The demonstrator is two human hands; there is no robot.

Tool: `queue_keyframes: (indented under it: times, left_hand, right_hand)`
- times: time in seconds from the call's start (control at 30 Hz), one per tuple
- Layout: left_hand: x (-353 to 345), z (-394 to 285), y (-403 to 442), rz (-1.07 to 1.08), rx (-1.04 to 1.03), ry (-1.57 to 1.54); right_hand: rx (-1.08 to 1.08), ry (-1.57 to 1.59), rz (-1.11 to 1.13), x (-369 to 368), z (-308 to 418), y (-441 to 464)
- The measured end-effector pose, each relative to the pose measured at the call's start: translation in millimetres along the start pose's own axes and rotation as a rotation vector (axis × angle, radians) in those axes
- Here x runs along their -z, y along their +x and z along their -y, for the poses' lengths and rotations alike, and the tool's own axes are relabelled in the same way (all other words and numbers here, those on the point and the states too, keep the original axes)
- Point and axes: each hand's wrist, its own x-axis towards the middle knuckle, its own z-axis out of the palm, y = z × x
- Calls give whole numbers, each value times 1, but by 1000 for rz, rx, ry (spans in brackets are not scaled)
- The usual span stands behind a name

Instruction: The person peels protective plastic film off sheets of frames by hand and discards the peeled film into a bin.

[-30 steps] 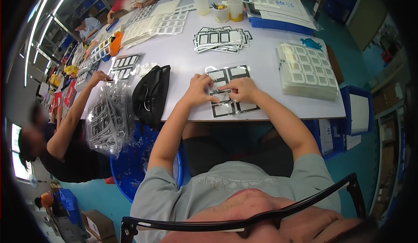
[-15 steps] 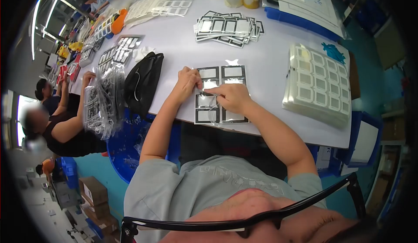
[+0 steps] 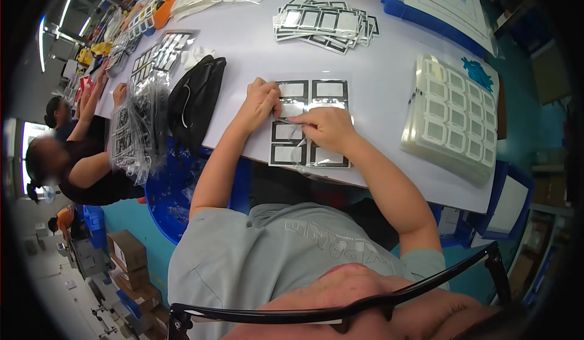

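Observation:
A flat sheet with black-bordered white windows in two columns [image 3: 289, 154] lies at the table's front edge, with clear, shiny film over part of it. My left hand [image 3: 260, 104] rests at its left edge, fingers curled and pressed together; what they pinch, if anything, is hidden. Over the sheet's middle, my right hand [image 3: 328, 128] is closed, its index finger reaching left almost to my left fingertips. Whatever sits between its finger and thumb is too small to make out. A loose-looking bit of clear film [image 3: 298, 153] shows just below my right hand.
Similar framed sheets [image 3: 322, 22] lie piled behind. To the right stands a thick stack of clear-and-white window sheets [image 3: 453, 112], with a blue scrap [image 3: 477, 72] near it. A black pouch [image 3: 196, 99] and bagged parts [image 3: 139, 127] are left, beside a co-worker [image 3: 85, 163].
The view has shifted slightly, so the table items sit a little higher. Both hands stay over the same sheet, with only small finger movement.

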Motion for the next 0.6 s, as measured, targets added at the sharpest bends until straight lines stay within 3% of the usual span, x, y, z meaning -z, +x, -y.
queue_keyframes:
  times: [0.37,0.47,0.6]
  left_hand:
    - [-6,12,3,-115,3,4]
    - [-3,18,0,-95,-124,109]
    - [22,6,0,137,-186,193]
  right_hand:
    - [-91,104,-31,0,-6,2]
    - [-91,139,-29,4,-3,-1]
    - [-89,183,-28,7,-1,-4]
